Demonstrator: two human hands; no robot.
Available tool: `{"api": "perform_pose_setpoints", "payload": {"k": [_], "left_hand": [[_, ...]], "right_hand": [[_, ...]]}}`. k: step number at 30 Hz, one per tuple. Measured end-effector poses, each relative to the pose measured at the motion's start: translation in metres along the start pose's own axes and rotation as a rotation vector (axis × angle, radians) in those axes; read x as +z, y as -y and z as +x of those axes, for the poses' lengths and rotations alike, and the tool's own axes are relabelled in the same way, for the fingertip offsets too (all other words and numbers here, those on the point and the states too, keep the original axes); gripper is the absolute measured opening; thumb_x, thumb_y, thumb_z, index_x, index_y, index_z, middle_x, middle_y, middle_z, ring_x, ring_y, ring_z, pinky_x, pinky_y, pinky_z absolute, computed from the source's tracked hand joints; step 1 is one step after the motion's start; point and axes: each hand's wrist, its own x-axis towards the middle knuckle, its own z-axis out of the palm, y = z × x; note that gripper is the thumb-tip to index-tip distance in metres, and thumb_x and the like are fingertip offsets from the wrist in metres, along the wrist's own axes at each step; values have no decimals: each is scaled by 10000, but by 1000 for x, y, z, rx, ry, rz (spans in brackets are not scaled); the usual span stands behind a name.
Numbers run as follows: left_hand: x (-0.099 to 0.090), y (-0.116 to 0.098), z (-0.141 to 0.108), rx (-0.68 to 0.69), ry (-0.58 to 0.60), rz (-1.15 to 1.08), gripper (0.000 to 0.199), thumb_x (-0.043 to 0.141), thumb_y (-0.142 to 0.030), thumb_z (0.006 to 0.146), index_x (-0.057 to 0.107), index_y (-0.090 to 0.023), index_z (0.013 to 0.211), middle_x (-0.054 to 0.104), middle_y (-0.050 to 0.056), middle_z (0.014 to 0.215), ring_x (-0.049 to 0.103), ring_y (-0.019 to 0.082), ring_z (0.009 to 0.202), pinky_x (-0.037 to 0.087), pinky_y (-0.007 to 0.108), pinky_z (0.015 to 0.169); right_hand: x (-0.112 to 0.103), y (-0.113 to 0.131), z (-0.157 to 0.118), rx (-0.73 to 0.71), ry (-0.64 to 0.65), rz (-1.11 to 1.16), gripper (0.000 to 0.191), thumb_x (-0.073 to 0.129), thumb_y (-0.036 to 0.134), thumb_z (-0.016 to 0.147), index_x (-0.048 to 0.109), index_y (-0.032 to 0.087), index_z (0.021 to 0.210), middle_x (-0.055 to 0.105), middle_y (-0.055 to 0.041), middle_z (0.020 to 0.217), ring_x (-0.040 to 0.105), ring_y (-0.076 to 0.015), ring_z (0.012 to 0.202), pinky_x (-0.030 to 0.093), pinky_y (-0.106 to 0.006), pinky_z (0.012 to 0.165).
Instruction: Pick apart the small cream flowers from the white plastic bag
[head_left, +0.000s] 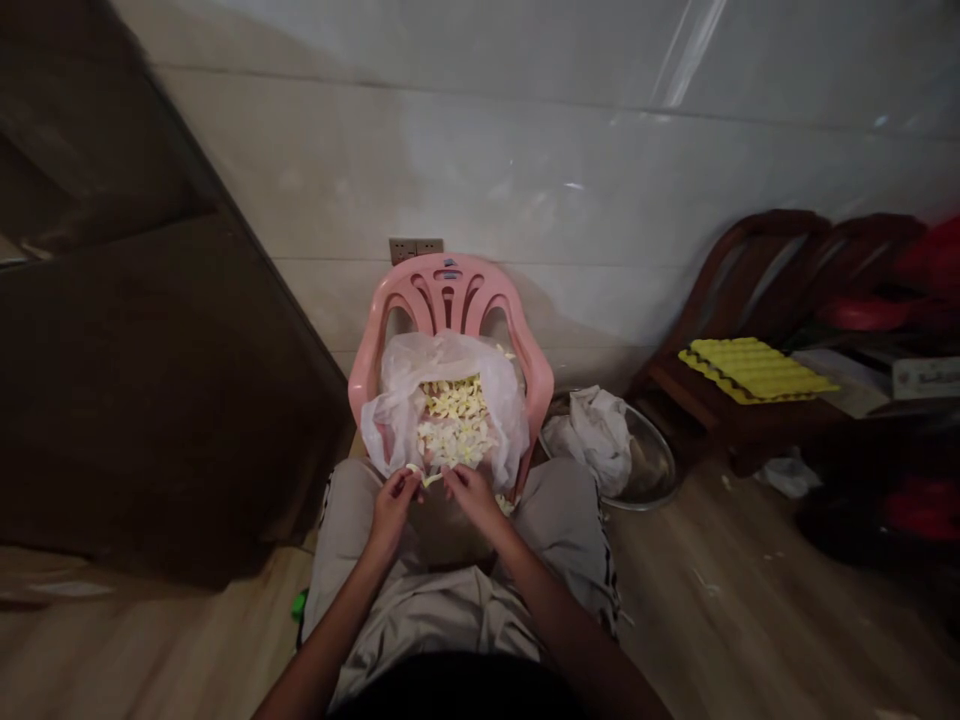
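A tiled wall [525, 170] closes the far side, a dark brown panel [135, 400] slants up at the left, and a wood-look floor [735, 620] is spread to the near right. One dark wooden chair [697, 385] is placed at the right, and one pink plastic armchair [450, 285] is set against the wall, just in front of the seated person's knees. One steel basin [652, 460] is seen right of the armchair, with one crumpled white cloth [592, 440] in it. One translucent plastic bag [397, 400] is held open on the armchair, and one yellow egg tray [754, 370] lies on the wooden chair. Too many pale yellow pieces [455, 420] are heaped inside the bag to be counted. The left hand [391, 510] and right hand [472, 500] are at the bag's near edge, their fingers pressed together in a pinch on one pale strip [431, 480]. The step in hand is judged to be fingerwork on that single strip, and opening the pinch would be needed to free it.
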Motion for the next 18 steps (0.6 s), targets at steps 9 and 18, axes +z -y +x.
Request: {"api": "perform_pose_setpoints", "payload": {"k": [9,18], "left_hand": [[-5,19,7,69,101,190,428,768,-555,668,747,-190,890,750,68,959,658,230,937,495,308,845],[-4,18,4,-71,207,217,530,765,-660,602,759,-173,810,742,25,769,655,225,781,494,314,770]], "right_hand": [[-1,-3,6,102,108,200,391,525,562,874,483,218,693,420,81,481,469,-110,422,339,-223,426],[-2,-1,2,18,54,52,412,454,454,945,444,216,610,432,72,449,426,-96,429,338,-221,490]]}}
